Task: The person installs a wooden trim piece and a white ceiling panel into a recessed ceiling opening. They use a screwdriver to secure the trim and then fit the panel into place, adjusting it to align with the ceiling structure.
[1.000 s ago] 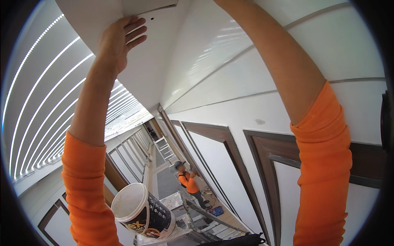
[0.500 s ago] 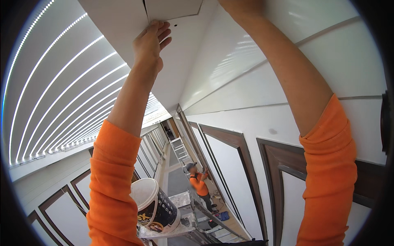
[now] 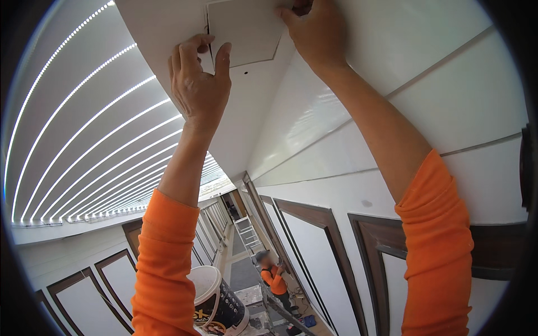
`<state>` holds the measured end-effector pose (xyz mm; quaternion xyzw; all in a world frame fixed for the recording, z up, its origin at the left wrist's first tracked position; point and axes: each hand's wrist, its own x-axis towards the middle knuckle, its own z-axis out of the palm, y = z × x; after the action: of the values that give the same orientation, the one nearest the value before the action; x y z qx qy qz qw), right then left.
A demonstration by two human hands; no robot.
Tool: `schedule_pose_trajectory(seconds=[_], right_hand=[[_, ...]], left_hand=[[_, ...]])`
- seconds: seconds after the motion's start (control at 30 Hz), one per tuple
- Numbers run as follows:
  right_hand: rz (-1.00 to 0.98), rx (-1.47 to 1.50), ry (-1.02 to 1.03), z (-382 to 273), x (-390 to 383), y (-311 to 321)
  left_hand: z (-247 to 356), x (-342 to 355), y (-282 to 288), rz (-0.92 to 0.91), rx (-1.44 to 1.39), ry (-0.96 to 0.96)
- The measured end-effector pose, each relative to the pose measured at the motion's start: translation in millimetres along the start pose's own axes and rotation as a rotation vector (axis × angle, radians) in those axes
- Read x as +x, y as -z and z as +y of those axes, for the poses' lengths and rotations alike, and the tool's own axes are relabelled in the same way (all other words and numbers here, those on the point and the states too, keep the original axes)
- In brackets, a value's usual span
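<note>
A flat, pale square panel sits overhead in the white ceiling strip, with a dark gap along its left edge. My left hand is raised to that gap, its thumb and index finger apart and the other fingers loosely bent. The index fingertip meets the gap while the thumb lies over the panel's lower left corner. At the panel's right side is my right hand, thumb near the edge and fingers curled but apart from it; the top of the picture cuts it off. A small dark hole shows in the ceiling below the panel.
Glossy white wall panels rise close on the right. Below stands a paint-spattered platform with a white-and-black bucket. Farther down, a person in orange works by the wall, near a ladder. Light strips line the ceiling at left.
The view has tilted up, showing more of the panel. My left hand has gone from pinched fingers at the gap to spread thumb and index finger. My right hand has come into view beside the panel.
</note>
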<state>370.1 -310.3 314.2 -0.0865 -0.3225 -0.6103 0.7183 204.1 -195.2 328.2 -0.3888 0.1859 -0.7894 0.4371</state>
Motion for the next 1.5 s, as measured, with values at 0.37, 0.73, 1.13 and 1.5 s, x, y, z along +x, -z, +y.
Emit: schedule_pose_trajectory(seconds=[0.37, 0.73, 1.13, 1.5], right_hand=[[0.024, -0.025, -0.097, -6.2, 3.5, 8.0], [-0.009, -0.058, -0.137, 1.0, 8.0, 2.3], [0.031, -0.116, -0.048, 0.0, 7.2, 1.9], [-0.049, -0.090, -0.122, -0.7, 6.7, 7.9]], left_hand=[[-14.6, 34.1, -8.1, 0.117, 0.127, -0.161], [-13.5, 39.5, 0.9, -0.020, 0.144, -0.203], [-25.5, 61.8, 25.4, -0.221, -0.102, -0.391], [-15.7, 51.8, 24.1, -0.382, 0.016, 0.051]])
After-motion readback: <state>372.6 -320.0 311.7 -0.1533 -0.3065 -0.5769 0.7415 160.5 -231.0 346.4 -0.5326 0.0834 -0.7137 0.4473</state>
